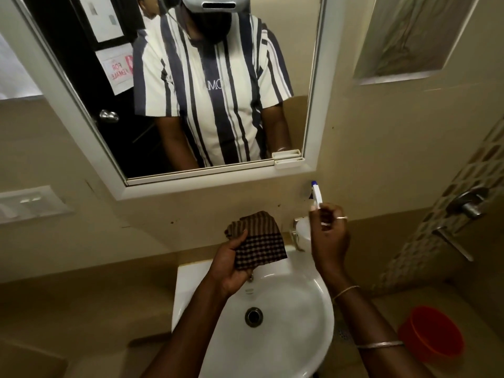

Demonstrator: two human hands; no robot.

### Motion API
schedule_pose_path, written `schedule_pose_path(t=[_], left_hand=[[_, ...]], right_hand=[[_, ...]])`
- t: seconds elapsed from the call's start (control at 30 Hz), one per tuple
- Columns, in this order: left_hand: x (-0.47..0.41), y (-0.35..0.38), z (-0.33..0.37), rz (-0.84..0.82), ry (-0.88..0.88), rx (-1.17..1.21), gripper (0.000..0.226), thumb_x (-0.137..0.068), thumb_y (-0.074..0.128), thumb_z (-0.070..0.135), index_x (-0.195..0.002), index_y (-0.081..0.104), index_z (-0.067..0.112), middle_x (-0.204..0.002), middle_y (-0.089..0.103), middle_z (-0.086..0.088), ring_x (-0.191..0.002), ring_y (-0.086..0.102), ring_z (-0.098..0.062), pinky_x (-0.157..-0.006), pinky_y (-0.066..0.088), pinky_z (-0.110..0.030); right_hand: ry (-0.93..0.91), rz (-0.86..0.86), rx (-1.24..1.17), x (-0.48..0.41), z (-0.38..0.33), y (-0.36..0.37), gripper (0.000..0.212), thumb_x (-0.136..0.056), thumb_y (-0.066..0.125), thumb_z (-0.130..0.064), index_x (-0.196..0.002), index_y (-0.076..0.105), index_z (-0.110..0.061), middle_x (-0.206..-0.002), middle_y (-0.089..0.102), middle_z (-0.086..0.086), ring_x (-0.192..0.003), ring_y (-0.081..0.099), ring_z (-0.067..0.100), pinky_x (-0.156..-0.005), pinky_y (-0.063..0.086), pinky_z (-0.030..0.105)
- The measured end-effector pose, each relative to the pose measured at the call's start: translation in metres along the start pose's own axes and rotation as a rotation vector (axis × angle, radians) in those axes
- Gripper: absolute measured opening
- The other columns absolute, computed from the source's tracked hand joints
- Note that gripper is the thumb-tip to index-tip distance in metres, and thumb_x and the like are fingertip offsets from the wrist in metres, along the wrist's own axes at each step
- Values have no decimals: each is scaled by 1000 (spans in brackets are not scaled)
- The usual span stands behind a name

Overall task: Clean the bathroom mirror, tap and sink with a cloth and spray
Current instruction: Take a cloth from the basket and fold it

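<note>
The folded brown-and-cream checked cloth (257, 241) is gripped in the left hand (231, 266), fingers curled under its lower edge, above the back rim of the white oval ceramic sink (289, 306). Its top corner is crumpled and stands free of the wall. The right hand (330, 236), above the sink's back right corner, has its fingers wrapped round the neck of a white spray bottle with a blue nozzle tip (316, 196). The nozzle points up towards the wall. A chrome tap fitting (295, 234) shows just behind the bottle, at the sink's back rim, and is partly hidden.

The white-framed rectangular mirror (207, 99) hangs on the beige wall above the sink, its lower edge well above both hands. The basin is bare round its dark metal drain (253, 317). To the right of the sink, on the floor, stands a red plastic bucket (433, 334), close beside the right forearm. A white switch plate (30, 203) sits on the wall well left of the sink.
</note>
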State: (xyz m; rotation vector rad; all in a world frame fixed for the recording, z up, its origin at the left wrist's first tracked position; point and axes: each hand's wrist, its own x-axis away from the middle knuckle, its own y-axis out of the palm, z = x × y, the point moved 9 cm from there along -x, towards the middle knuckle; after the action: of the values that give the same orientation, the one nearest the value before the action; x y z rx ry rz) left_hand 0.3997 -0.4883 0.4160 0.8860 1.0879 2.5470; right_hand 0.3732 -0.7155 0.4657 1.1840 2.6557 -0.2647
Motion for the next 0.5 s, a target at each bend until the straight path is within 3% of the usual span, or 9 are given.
schedule_pose_path(t=[0.1,0.2,0.27,0.37,0.5], left_hand=[[-11,5,6,32,26,-17,28,-104,51,15,-122,65,-2,-119,73,-21,-106,73,-32,-96,55,-43],[-21,8,12,58,58,-9,36,-101,53,15,-131,61,-3,-129,68,-23,-120,66,-36,-103,51,-44],[-27,10,16,61,83,6,37,-97,56,15,-130,62,-2,-131,68,-23,-120,66,-36,-104,50,-44],[-31,11,21,70,108,8,36,-93,58,19,-123,66,0,-125,71,-20,-112,71,-33,-99,57,-43],[-34,8,26,86,135,35,48,-90,61,23,-131,61,-1,-129,69,-22,-121,64,-37,-103,50,-45]], right_hand=[[42,126,-97,-25,21,-20,44,-86,82,-39,-118,58,-21,-108,66,-1,-97,65,15,-83,55,29],[128,-54,-41,-44,54,4,67,-78,88,-36,-131,50,-20,-127,57,1,-117,56,16,-100,48,29],[160,-152,3,-54,69,21,77,-74,92,-35,-135,48,-18,-132,55,2,-122,55,18,-103,48,33],[160,-246,3,-69,79,41,72,-74,92,-29,-132,50,-19,-127,59,4,-114,61,20,-99,53,36],[141,-253,18,-82,83,49,55,-79,88,-19,-124,55,-22,-112,62,6,-95,61,20,-88,57,40]])
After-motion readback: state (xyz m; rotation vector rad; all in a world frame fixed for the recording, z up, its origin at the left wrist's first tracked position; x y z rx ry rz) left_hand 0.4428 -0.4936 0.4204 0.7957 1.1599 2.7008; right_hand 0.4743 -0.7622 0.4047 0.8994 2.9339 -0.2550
